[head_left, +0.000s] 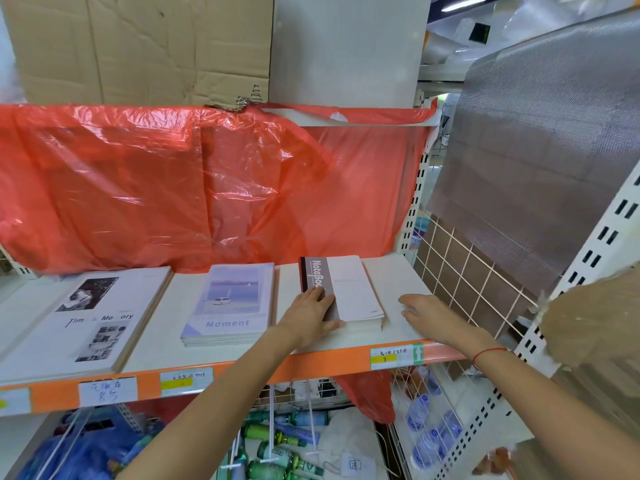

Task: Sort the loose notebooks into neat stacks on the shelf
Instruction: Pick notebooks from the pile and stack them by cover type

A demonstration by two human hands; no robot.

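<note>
Three notebook stacks lie on the white shelf (398, 275). At the left is a large white stack with black-and-white photos (86, 317). In the middle sits a pale purple "Moment" stack (232, 303). Right of it lies a white and grey "NoteBook" stack (349, 289). My left hand (311, 315) rests on the near left corner of the "NoteBook" stack, fingers extended over its grey spine band. My right hand (426, 311) lies flat on the bare shelf just right of that stack, fingers straight, holding nothing.
Red plastic sheeting (194, 188) hangs behind the stacks. The shelf's orange front edge (304, 365) carries price labels. A wire grid panel (467, 271) closes the right side. Below, a wire basket holds bottles (277, 441) and bags. A cardboard box (138, 46) stands above.
</note>
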